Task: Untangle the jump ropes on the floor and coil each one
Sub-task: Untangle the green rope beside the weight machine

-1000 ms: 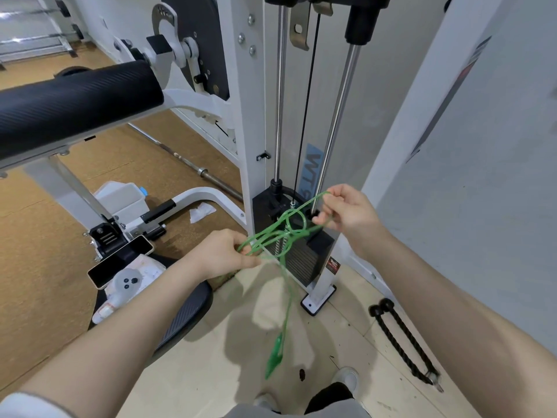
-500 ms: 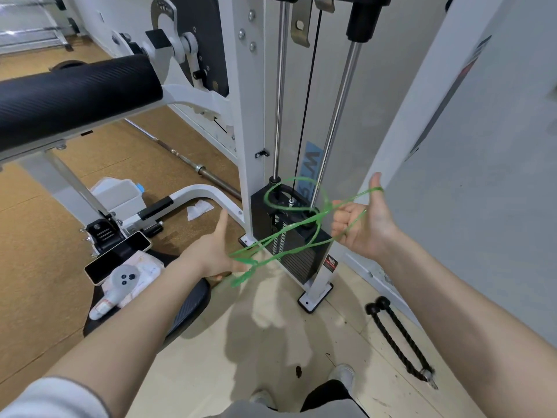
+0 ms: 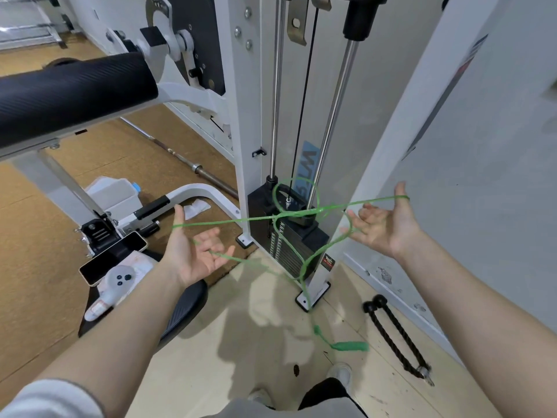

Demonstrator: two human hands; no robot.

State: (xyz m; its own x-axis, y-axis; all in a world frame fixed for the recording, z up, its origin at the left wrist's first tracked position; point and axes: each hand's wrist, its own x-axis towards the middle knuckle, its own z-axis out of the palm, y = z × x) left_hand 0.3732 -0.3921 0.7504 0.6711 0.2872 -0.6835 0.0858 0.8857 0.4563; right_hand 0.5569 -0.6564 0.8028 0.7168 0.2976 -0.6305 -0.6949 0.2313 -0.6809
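While the green jump rope hangs stretched in mid-air between the spread-fingered left hand and right hand, looped over both thumbs, untangling is under way; freeing the central knot likely comes next.

Jump rope — translucent bright green cord; its handle is a matching solid green. Weight machine frame — white, with chrome guide rods and a black weight stack marked by fine horizontal lines. A pale blue label with dark lettering sits behind the rods. Roller pad — black with a fine woven texture. Rope attachment on the floor — black, twisted pattern. Floor — pale cream near the machine, brown speckled cork-like matting to the left. Phone — black screen, cream edge. Controller — light grey with black buttons. Sleeve — pale grey.
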